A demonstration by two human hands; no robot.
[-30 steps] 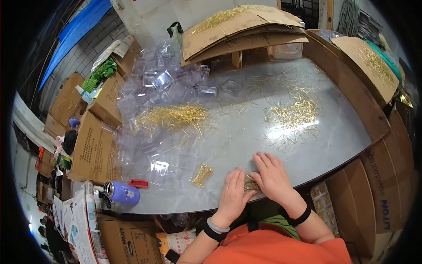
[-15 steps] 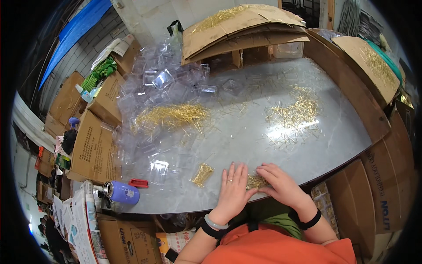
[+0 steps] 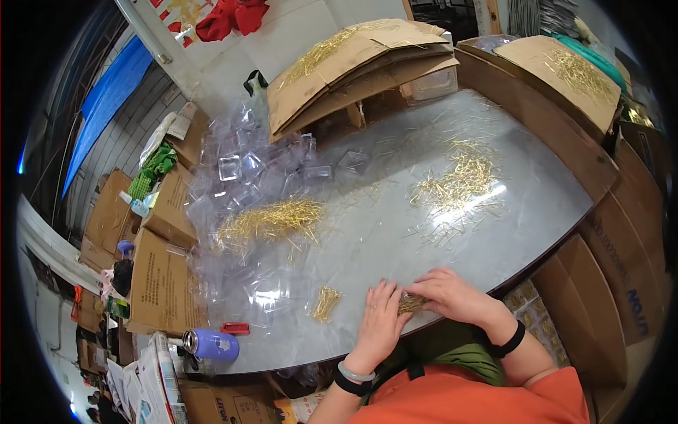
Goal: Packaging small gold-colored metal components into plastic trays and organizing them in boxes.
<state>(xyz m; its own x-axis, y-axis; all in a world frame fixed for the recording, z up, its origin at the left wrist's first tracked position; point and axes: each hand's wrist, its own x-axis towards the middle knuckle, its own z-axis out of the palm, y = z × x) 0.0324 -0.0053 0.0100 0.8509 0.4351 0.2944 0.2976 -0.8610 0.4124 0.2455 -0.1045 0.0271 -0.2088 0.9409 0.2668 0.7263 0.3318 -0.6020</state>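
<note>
Head view: flattened left hand (image 3: 380,326) touches golden bundle (image 3: 409,304) gripped by curled right hand (image 3: 455,297).

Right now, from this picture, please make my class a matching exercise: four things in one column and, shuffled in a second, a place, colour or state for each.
Column one
1. Gold bundle at the table's near edge
2. Bottle
3. Clear plastic boxes
4. Cardboard sheets

Column two
A. Violet, beside a red object
B. Stacked, with loose gold strands on top
C. Between the left hand and right hand
D. Transparent, heaped together

Pairs: 1-C, 2-A, 3-D, 4-B
</note>
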